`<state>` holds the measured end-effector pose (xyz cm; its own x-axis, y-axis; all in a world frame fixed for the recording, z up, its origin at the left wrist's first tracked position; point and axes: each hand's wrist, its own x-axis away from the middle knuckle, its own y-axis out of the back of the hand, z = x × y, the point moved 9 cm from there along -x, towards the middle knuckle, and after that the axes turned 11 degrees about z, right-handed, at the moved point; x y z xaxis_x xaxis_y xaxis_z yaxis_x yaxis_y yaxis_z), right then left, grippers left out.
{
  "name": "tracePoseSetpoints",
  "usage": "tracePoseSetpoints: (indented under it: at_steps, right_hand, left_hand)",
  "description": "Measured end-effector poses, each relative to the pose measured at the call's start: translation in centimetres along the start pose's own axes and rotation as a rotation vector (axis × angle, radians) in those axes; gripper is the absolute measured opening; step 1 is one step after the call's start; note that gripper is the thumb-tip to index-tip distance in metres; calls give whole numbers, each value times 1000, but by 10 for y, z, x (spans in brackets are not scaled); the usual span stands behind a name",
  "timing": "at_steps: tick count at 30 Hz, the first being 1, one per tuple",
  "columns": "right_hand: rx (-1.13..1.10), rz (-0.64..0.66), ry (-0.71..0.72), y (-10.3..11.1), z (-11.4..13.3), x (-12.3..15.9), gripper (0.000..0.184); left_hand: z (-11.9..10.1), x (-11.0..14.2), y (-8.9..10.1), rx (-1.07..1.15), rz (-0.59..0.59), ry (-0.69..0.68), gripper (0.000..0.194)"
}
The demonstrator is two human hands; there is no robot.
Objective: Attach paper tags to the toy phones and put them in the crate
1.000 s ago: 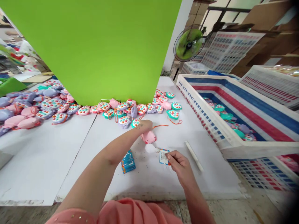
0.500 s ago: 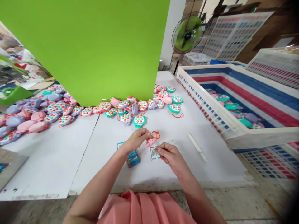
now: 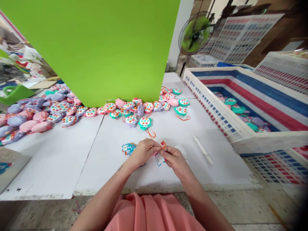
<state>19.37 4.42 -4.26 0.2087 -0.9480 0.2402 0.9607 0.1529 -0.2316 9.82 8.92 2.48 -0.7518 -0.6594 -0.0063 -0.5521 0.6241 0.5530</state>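
Holds left hand and right hand together at the fingertips, inward from the near edge of the table. Pinches a printed card with the right, probably for steadiness, beside an orange cord; cannot tell left grip. Leaves loose cards leftward, presumably for reach, toys toward far edge. Closes the earlier gap between hands.

Only bit I can make out is "TO" on the blue card. Held tag's print is too tiny.
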Motion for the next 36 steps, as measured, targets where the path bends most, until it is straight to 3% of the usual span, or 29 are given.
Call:
tracePoseSetpoints:
  at_steps: [5, 8, 17, 22, 27, 30, 32, 36]
  right_hand:
    - [-97, -80, 38, 2, -1, 1, 28]
    - [-122, -118, 79, 2, 3, 2, 30]
    - [-136, -56, 69, -5, 7, -1, 25]
    - [-293, -75, 19, 1, -2, -5, 30]
    - [-300, -86, 23, 0, -3, -8, 28]
    - [-242, -88, 34, -2, -1, -8, 26]
    - [-129, -84, 48, -2, 2, -7, 25]
    - [312, -182, 217, 3, 26, 1, 18]
  left_hand:
    - [-27, 6, 5, -380, -139, -198, 20]
    - [-40, 9, 5, -457, -146, -279, 23]
    - [-52, 14, 11, -292, -8, -313, 30]
    - [-59, 23, 1, -511, 40, -330, 22]
    - [-64, 27, -19, -709, 61, -378, 24]
    - [-65, 27, -18, -573, 43, -394, 21]
    - [-59, 27, -11, -328, 30, -362, 20]
    - [-13, 26, 5, 284, -95, -102, 16]
